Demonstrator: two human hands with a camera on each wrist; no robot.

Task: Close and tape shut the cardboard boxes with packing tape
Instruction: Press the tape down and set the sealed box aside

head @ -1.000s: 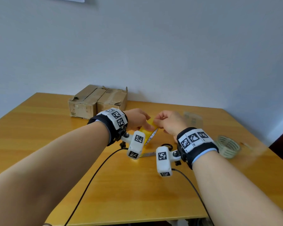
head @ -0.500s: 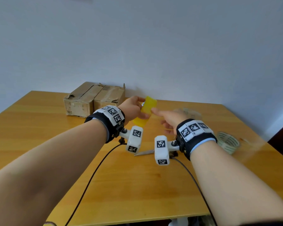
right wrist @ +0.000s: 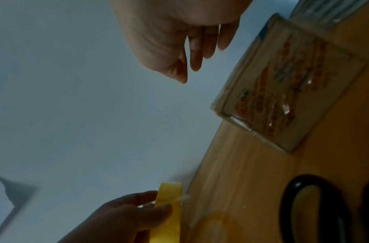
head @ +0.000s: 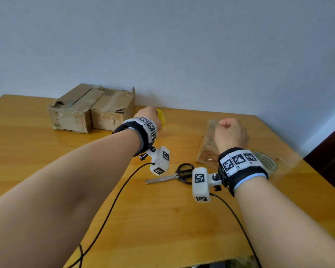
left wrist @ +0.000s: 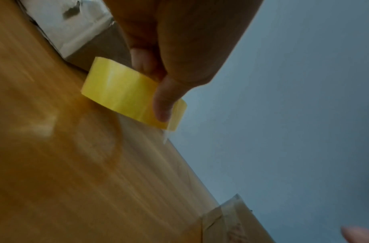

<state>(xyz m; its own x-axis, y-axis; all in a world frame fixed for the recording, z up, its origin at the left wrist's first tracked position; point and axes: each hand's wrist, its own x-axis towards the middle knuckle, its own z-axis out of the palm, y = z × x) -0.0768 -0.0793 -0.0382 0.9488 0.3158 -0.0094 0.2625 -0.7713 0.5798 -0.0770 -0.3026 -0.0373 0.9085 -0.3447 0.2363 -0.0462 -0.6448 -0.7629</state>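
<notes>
**Left hand carries the yellow tape roll toward the far boxes**

The left hand (head: 149, 116) holds the yellow packing tape roll (left wrist: 125, 93) above the wooden table (head: 162, 219), thumb (left wrist: 164, 102) pressed across its outer band and fingers curled behind. The roll stands on edge, its band running lengthwise toward the two cardboard boxes (head: 93, 111), which sit side by side against the wall at the table's far left, long sides running away from the viewer. The right hand (head: 230, 134) hangs empty above a third, tape-wrapped box (right wrist: 287, 92), its fingers loosely bent downward and close together. Scissors (head: 174, 175) lie flat between the forearms, blades pointing left. A second, pale tape roll (head: 269, 163) rests flat just right of the right wrist.
</notes>
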